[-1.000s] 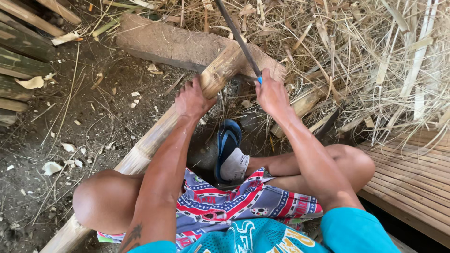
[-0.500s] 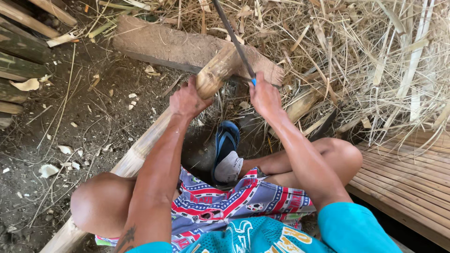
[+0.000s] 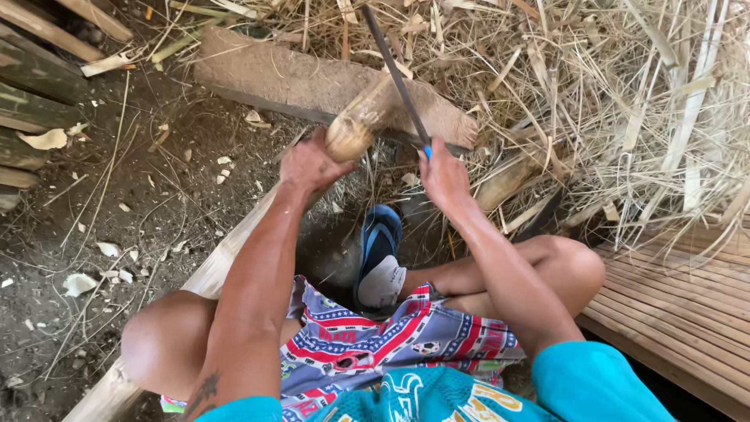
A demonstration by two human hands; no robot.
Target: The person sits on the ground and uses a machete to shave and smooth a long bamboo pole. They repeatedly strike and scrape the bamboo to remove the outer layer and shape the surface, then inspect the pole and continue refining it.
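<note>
With the left hand (image 3: 308, 166) clamped on the pale, thick bamboo pole (image 3: 355, 129), the right hand (image 3: 444, 178), closed round the long dark blade (image 3: 394, 74), should cut away from those fingers

Bamboo pole (image 3: 234, 250) pale tan. Knife (image 3: 394, 74) blade dark grey, handle tip blue. Sandal (image 3: 379, 242) blue. Shorts (image 3: 391, 344) red, white, blue, star-patterned. Shirt (image 3: 578, 383) turquoise.

Soft, even daylight – sharp throughout (slight wide-angle bending at edges).
</note>
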